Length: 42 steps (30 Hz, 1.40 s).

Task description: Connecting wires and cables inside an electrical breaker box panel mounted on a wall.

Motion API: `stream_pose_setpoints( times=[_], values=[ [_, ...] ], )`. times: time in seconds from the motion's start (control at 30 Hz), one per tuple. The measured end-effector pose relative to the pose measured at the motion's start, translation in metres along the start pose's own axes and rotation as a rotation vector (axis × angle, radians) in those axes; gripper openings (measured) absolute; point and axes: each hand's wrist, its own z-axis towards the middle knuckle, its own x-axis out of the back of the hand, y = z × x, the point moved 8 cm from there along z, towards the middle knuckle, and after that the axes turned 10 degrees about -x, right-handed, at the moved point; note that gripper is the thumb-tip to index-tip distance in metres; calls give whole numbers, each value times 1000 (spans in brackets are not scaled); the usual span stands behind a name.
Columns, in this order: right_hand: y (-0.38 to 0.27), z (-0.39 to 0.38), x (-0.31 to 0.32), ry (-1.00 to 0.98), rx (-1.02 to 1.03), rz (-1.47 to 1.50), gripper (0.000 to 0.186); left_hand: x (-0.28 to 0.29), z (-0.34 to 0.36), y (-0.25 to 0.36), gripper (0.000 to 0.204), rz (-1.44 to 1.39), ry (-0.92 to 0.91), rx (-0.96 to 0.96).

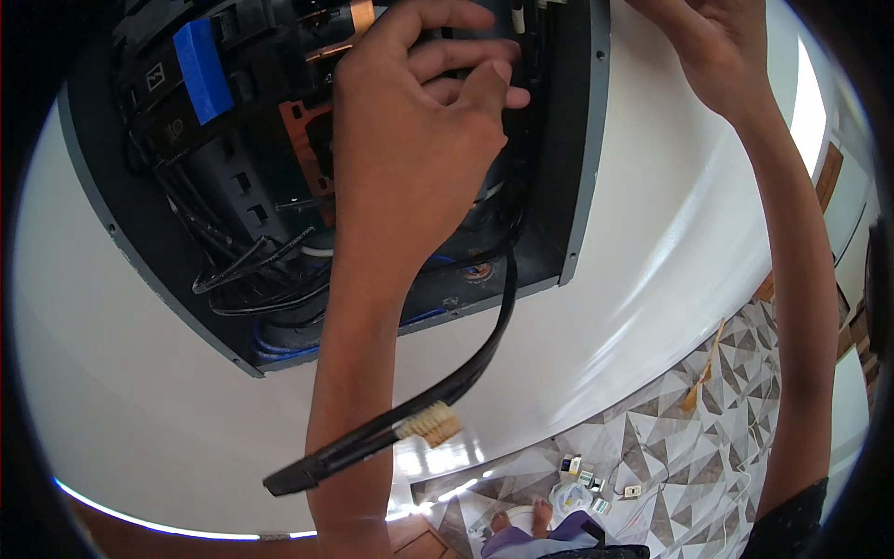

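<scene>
In the head view, a glossy white surface is spreading behind an open grey metal housing, which is filling the upper left and middle. A floor patterned with triangles is showing at lower right. The left hand is reaching over the housing's interior with its fingers loosely bent and the thumb close to them; whether it is gripping anything, I cannot tell. The right hand is lying beyond the housing's right side, cut by the upper edge, so its state I cannot tell. A black cable is curving out past the housing's lower edge and crossing before the left forearm. Inside, a blue piece and a copper-coloured plate are sitting left of that hand. A beige bristle tuft is showing beside the cable.
</scene>
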Motion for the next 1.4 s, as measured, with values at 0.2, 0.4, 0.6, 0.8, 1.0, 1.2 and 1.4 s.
stream_pose_setpoints(
  times=[0.2,0.4,0.6,0.8,1.0,1.2,1.4],
  values=[
    [0,2,1,-6,19,25,14,0,-20,23,23,394,-177,-48],
    [2,1,4,6,17,59,14,-7,-46,6,22,759,-524,208],
    [-4,6,-4,10,123,-77,12,-14,-52,2,16,889,-612,212],
    [-18,13,-26,107,-104,-857,10,-14,-61,-1,13,981,-624,201],
    [-8,4,-5,25,197,-150,9,-10,-66,-5,12,708,-487,180],
    [-8,-1,3,-3,239,-137,11,-13,-66,-6,15,763,-515,188],
    [-11,11,-12,-49,293,-210,12,-13,-63,4,20,867,-439,109]
  ],
)
